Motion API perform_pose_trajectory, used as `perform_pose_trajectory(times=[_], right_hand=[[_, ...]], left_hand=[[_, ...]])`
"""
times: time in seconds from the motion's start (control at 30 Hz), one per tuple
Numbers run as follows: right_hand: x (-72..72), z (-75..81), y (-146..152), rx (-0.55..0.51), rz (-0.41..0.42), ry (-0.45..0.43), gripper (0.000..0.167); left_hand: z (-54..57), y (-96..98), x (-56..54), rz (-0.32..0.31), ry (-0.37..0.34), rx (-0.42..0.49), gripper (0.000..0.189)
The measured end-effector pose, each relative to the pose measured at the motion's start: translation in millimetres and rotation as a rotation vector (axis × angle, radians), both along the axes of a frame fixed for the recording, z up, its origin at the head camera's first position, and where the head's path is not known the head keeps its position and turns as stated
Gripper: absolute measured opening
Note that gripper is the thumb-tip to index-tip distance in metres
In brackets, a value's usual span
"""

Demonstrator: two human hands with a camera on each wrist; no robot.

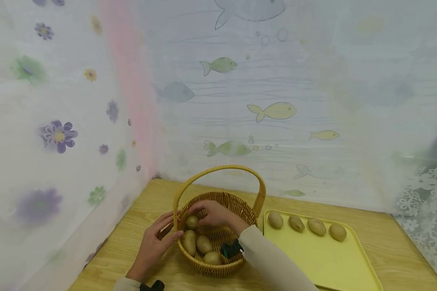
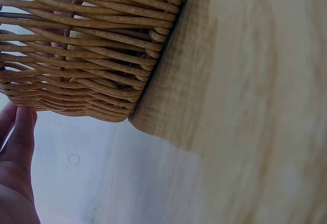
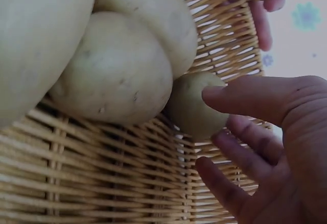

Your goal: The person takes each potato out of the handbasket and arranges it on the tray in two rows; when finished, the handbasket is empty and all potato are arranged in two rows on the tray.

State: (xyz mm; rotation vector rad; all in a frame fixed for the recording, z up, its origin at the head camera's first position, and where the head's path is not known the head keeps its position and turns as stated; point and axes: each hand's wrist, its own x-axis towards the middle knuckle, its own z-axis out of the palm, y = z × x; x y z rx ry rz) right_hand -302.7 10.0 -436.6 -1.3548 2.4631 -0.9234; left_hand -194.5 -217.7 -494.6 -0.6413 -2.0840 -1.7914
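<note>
A wicker basket (image 1: 218, 270) with a tall arched handle stands on the table. My left hand (image 1: 155, 242) holds its left rim near the handle's foot, thumb on the rim; the left wrist view shows fingertips (image 2: 23, 127) against the weave. Inside the basket, my right hand (image 1: 215, 214) is at a small potato (image 3: 196, 106) by the left wall. The thumb lies over that potato and the other fingers are loosely spread beside it; firm contact is unclear. Several more potatoes (image 1: 204, 245) lie in the basket's left and near part.
To the right of the basket lies a yellow tray (image 1: 313, 258), with several potatoes (image 1: 317, 226) in a row along its far edge. Behind the wooden table (image 1: 149, 206) hang fish-printed sheets, with a flower-printed one on the left. White lacy fabric (image 1: 426, 198) borders the right side.
</note>
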Motion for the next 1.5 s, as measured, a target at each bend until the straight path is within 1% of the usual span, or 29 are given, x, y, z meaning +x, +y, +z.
perform_pose_trajectory(times=[0.1, 0.2, 0.3, 0.4, 0.5, 0.63, 0.87, 0.97, 1.07, 1.13, 1.27, 1.33, 1.4, 1.5], right_hand=[[0.6, -0.2, 0.0, 0.045, -0.026, 0.001, 0.03], [0.5, -1.8, 0.6, 0.067, -0.056, -0.03, 0.027], [0.8, -4.1, 1.0, 0.079, -0.08, -0.065, 0.027], [1.5, -5.9, 0.6, 0.094, -0.093, -0.085, 0.031], [2.1, -6.1, 0.3, 0.128, -0.108, -0.079, 0.036], [2.6, -6.0, -0.1, 0.169, -0.144, -0.072, 0.042], [3.2, -9.2, 1.8, 0.145, -0.221, -0.056, 0.04], [4.3, -8.0, 3.1, 0.134, -0.249, -0.09, 0.038], [5.6, -4.6, 4.9, 0.123, -0.268, -0.137, 0.04], [6.4, -2.8, 6.0, 0.129, -0.27, -0.148, 0.042], [6.2, -2.5, 7.3, 0.156, -0.267, -0.136, 0.045], [5.1, -3.4, 7.6, 0.153, -0.266, -0.12, 0.044], [3.6, -4.0, 7.5, 0.138, -0.274, -0.107, 0.043], [1.3, -4.2, 7.4, 0.089, -0.278, -0.085, 0.039]], left_hand=[[0.3, -0.2, -0.9, 0.001, 0.009, -0.008, 0.046], [0.3, 0.1, -1.9, -0.003, 0.019, -0.016, 0.047], [0.6, 0.9, -1.6, -0.009, 0.009, -0.013, 0.047], [0.8, 1.2, 0.1, -0.005, 0.009, -0.014, 0.046], [0.6, 0.7, 0.9, 0.002, 0.007, -0.01, 0.045], [-0.6, -1.3, -0.8, 0.002, 0.007, -0.008, 0.045], [-3.1, -3.5, -2.7, -0.022, 0.022, -0.007, 0.046], [-3.4, -3.4, -3.5, -0.026, 0.032, -0.015, 0.046], [-3.7, -2.9, -4.3, -0.023, 0.038, -0.02, 0.046], [-3.7, -2.1, -4.6, -0.021, 0.034, -0.015, 0.046], [-4.1, -1.0, -5.1, -0.023, 0.04, -0.01, 0.046], [-4.4, -0.5, -5.4, -0.023, 0.042, -0.009, 0.047], [-4.4, -0.6, -5.5, -0.018, 0.037, -0.013, 0.046], [-3.2, -0.7, -4.5, -0.012, 0.028, -0.012, 0.046]])
